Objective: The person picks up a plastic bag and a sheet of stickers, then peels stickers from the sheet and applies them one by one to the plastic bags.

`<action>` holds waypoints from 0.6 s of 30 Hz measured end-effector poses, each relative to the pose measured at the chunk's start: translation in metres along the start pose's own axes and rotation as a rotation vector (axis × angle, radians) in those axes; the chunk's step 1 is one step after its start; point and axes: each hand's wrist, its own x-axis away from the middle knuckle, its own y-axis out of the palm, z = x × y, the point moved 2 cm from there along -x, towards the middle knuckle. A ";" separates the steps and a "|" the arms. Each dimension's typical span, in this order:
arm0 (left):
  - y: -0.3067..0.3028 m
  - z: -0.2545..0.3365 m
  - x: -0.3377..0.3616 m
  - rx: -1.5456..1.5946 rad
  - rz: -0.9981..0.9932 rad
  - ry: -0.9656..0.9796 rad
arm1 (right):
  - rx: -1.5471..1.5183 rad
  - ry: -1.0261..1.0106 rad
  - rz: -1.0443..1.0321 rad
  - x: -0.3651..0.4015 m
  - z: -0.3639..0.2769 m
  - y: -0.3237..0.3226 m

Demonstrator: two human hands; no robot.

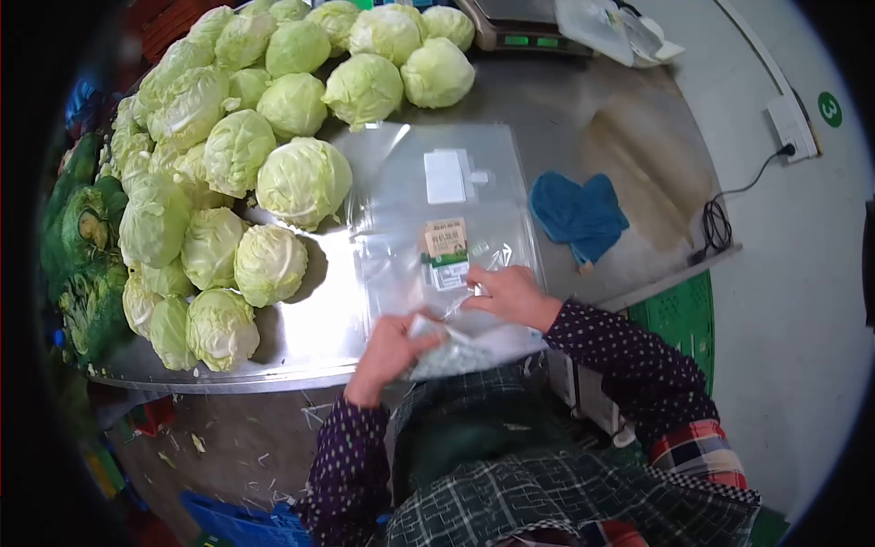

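Note:
Clear plastic bags (387, 251) lie flat on the metal table, with a printed label (447, 248) showing in their middle. At the table's front edge my left hand (394, 351) is closed on the crumpled lower end of a plastic bag (465, 351). My right hand (506, 294) is just below and right of the label, its fingers bent and pressed together on the plastic near the bag's opening. A white card (445, 177) shows through the upper part of the bags.
Many cabbages (303, 182) are heaped on the left of the metal table (565, 100). A blue cloth (579, 214) lies to the right of the bags. A scale (531, 27) stands at the back; a cable (717, 223) hangs at the right wall.

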 end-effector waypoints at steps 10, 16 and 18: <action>0.032 0.015 0.015 -0.131 -0.179 0.266 | -0.061 -0.122 0.042 0.001 -0.005 -0.005; 0.017 0.002 -0.007 -0.091 -0.027 0.229 | -0.539 -0.030 0.196 -0.029 -0.005 -0.067; 0.016 -0.014 -0.019 -0.198 0.035 0.241 | -0.857 -0.095 0.472 -0.045 -0.015 -0.155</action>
